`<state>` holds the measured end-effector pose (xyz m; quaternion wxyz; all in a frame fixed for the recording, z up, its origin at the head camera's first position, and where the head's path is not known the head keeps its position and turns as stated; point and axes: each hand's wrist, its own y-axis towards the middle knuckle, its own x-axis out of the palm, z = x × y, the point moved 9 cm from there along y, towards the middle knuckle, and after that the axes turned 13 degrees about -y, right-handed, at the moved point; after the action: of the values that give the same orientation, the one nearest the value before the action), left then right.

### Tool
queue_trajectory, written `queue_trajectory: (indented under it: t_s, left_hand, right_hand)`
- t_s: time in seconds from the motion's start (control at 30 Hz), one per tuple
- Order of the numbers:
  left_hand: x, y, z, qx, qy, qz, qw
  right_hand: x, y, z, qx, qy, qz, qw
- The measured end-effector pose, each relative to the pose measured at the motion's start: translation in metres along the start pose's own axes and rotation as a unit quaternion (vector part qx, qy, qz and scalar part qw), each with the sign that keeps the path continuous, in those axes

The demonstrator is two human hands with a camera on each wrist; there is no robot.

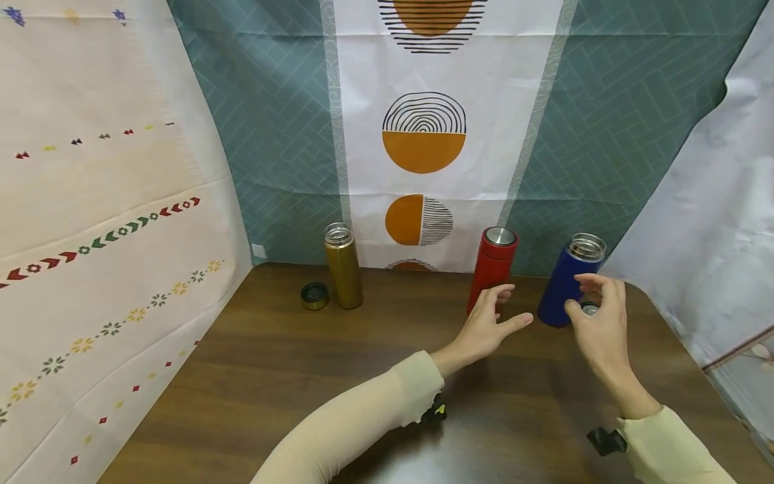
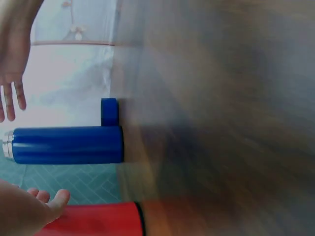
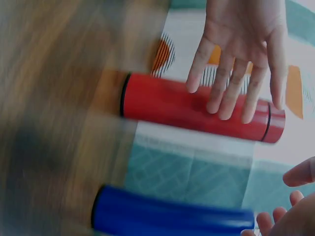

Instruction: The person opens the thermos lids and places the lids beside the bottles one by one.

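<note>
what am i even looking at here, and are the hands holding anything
No machine here, just a person's bare left hand and right hand. The wide picture is from the head; the other two from the left and right wrists. On the wooden table stand a gold bottle with its gold lid beside it, a closed red bottle, and an uncapped blue bottle with its blue lid alongside. The left hand is nearest the red bottle, the right near the blue one; neither holds anything.

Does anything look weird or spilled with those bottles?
Nothing looks spilled or broken. One mismatch: the red cylindrical bottle has its silver-topped red lid on, but the gold cylindrical bottle and blue cylindrical bottle are uncapped, their round gold cap and round blue cap beside them.
</note>
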<state>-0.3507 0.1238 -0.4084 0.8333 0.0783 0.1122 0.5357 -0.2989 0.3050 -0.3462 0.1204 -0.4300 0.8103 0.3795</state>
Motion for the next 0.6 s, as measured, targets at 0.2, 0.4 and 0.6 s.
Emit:
queue_trajectory:
  t_s: [0.2, 0.4, 0.6]
  left_hand:
    - [-0.032, -0.017, -0.001, -0.010, -0.029, 0.008, 0.9995]
    - [-0.058, -0.028, -0.001, -0.009, -0.021, 0.018, 0.9996]
    - [-0.083, -0.030, 0.002, 0.001, -0.014, 0.048, 0.9988]
  right_hand:
    - [0.017, -0.016, -0.023, -0.031, 0.020, -0.021, 0.9991]
    - [0.033, -0.024, -0.033, -0.037, 0.042, -0.042, 0.9976]
    - [0.048, -0.025, -0.037, -0.033, 0.053, -0.064, 0.9960]
